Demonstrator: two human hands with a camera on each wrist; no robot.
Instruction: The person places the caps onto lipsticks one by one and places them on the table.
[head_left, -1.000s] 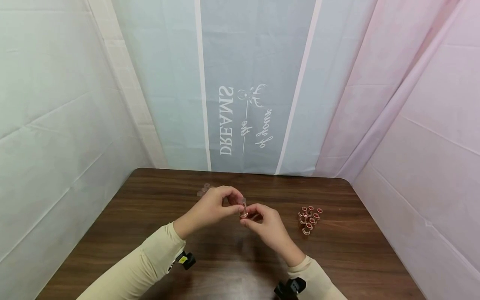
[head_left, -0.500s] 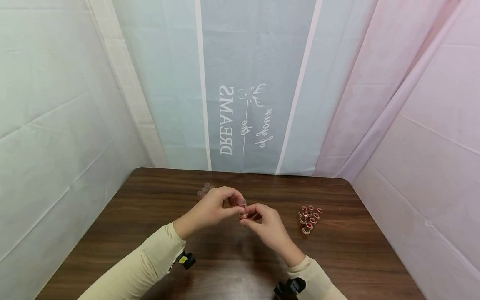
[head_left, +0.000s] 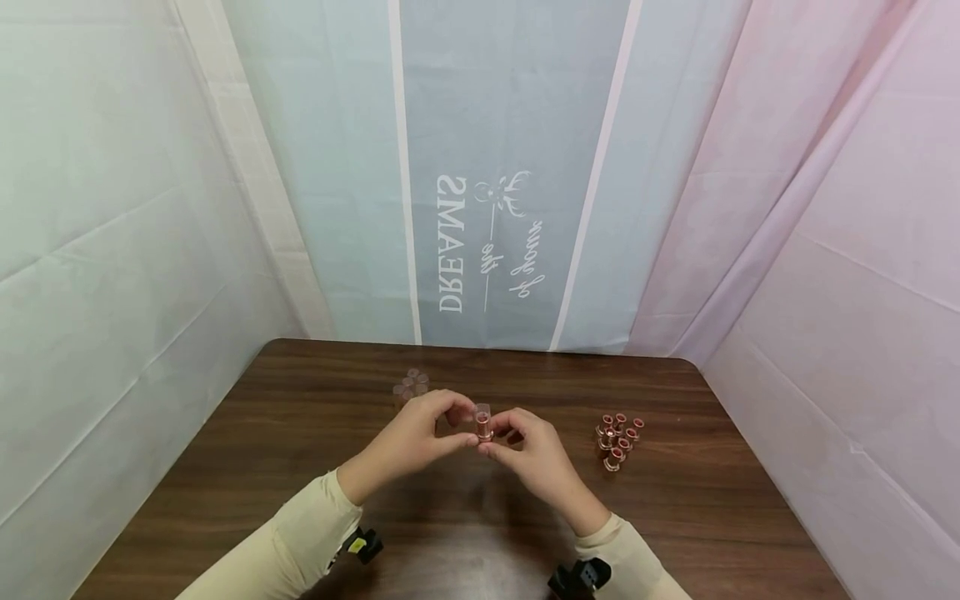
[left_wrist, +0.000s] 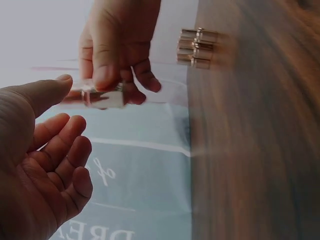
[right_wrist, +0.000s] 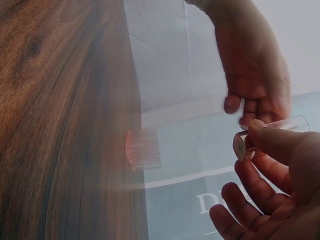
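My right hand (head_left: 536,450) pinches a small lipstick tube (head_left: 483,423) between thumb and fingers, holding it upright above the table. The tube has a shiny rose-gold base and a clear cap over its upper part. In the right wrist view, the flat end of the base (right_wrist: 240,146) shows just past the right thumb. My left hand (head_left: 412,437) is at the tube's left side, thumb and fingers spread apart around it. In the left wrist view, the left thumb (left_wrist: 52,92) is right by the capped end, while the other fingers (left_wrist: 70,155) lie loosely bent away from it.
Several rose-gold lipstick bases (head_left: 617,442) stand grouped on the right of the dark wooden table (head_left: 300,433). A cluster of clear caps (head_left: 411,383) stands behind the left hand. Hanging cloth (head_left: 517,100) closes off the back and sides.
The left hand's fingers have loosened from the tube and moved slightly left and nearer, showing more of the cap. The right hand keeps its grip in about the same place.
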